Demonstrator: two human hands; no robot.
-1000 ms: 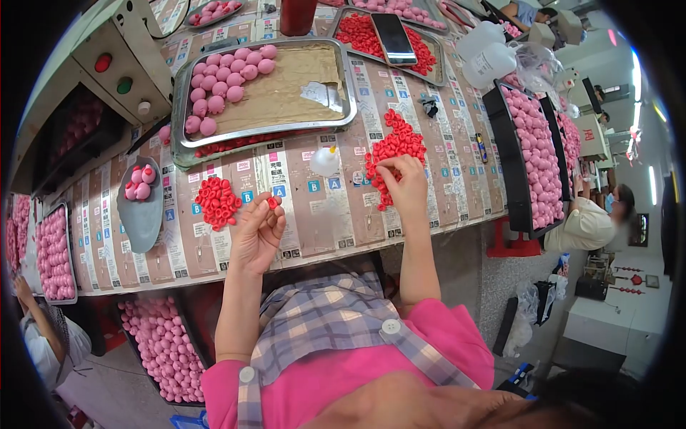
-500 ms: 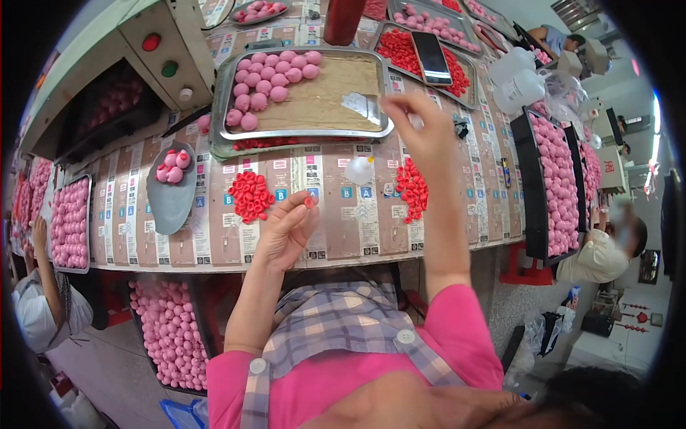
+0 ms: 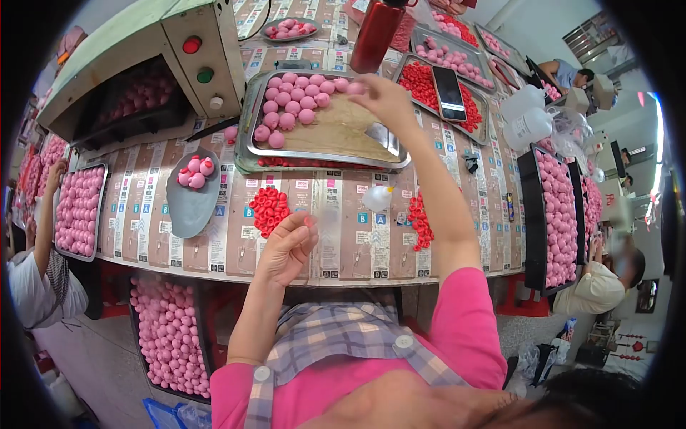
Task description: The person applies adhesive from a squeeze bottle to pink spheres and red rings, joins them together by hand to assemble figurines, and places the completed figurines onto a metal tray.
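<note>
"Left hand (image 3: 287,249)?"
"Thumb and finger pinched on one red piece (image 3: 309,222), small, rounded."
"Right hand (image 3: 386,101)?"
"Fingers at pink ball (image 3: 355,89), round, plain, by metal tray (image 3: 336,134)'s far rim; grip unclear."

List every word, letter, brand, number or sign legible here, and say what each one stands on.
"A", repeated in blue squares on the table cover
"B", repeated in blue squares on the same cover
The cover's other print: too small to read with certainty
Label on the white jug: too blurred to read
Red mark on the pale machine at right: too blurred to read
No brand or number is legible.
</note>
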